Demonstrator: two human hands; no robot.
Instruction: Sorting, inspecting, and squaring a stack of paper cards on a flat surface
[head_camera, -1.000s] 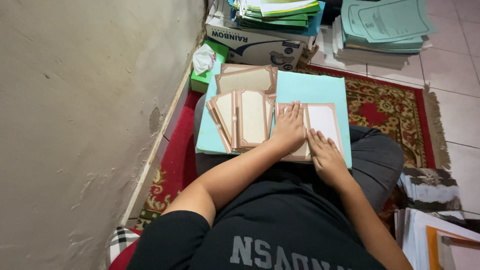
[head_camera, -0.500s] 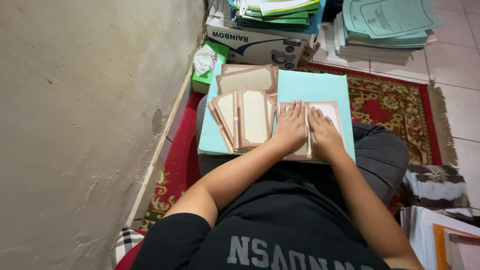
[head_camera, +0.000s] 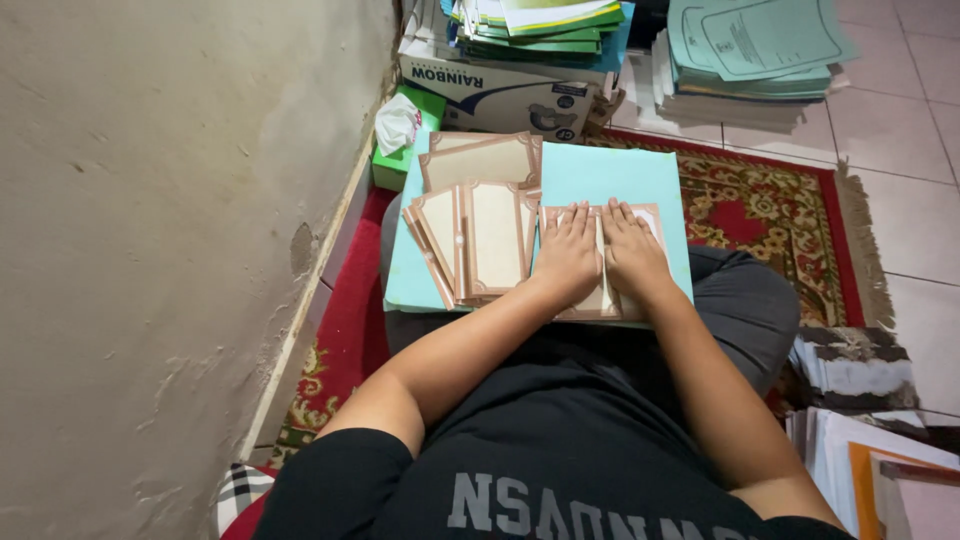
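Left hand (head_camera: 568, 252) and right hand (head_camera: 630, 250), both flat and open, press side by side on a bordered card (head_camera: 600, 300) atop the teal folder (head_camera: 610, 175) on the lap. Fanned card stack (head_camera: 480, 240) just beside (left). Green tissue box (head_camera: 420, 105) holds white tissue (head_camera: 396, 122) by the wall.

Under you is a tiled floor (head_camera: 900, 130) with a red patterned rug (head_camera: 760, 210) spread on it. A green tissue box (head_camera: 400, 150) sits on the rug by the wall. Beyond the rug, a cardboard box (head_camera: 500, 95) and a stack of green papers (head_camera: 750, 70) lie on the tiles.
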